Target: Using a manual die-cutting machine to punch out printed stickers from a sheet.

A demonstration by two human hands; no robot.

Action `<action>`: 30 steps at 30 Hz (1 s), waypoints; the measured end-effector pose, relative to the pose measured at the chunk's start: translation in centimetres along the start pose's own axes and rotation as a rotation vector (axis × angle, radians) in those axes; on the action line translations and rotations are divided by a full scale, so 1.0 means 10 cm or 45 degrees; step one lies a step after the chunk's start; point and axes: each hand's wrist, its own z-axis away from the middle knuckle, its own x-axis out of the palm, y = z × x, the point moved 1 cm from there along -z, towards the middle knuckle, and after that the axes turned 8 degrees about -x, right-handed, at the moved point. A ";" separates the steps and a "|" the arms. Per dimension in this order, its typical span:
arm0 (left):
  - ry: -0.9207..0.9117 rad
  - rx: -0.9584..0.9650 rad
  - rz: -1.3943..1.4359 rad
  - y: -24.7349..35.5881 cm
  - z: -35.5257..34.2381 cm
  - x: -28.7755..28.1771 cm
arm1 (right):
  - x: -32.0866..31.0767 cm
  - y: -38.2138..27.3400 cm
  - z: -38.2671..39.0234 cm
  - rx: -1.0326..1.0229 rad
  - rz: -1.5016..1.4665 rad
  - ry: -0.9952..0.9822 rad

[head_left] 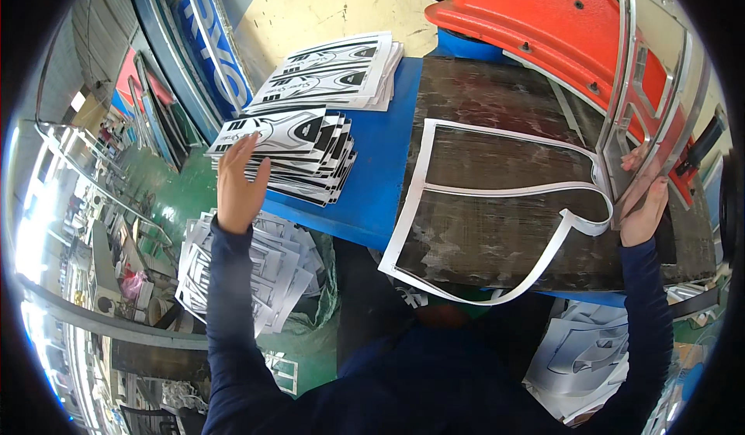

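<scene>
A: Which step, approx.?
B: Prob. betw. cuts: the white paper outline [419,171] lay on the dark board [481,241], R end by the metal frame [613,167]. R hand [646,208] gripped that frame.
A: L hand [242,187]?
B: Fingers spread over the nearer paper stack [299,136] on the blue tabletop [372,155]; couldn't tell if touching. Next move prob. called for clearing the outline w/o snagging it.

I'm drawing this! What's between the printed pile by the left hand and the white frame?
In the head view, blue table top shows between the pile and the white frame, plus a little dark board.
</scene>
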 end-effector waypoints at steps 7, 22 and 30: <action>-0.588 0.650 0.714 1.60 0.24 0.19 | -0.13 -0.13 0.00 -0.006 0.038 0.036; 0.142 -0.300 0.663 -0.24 0.66 -1.55 | 0.09 -0.75 -0.11 -0.543 1.454 -0.881; -0.059 -0.481 -0.460 -1.62 2.29 -1.43 | 0.16 -0.59 0.06 -0.479 1.365 -1.226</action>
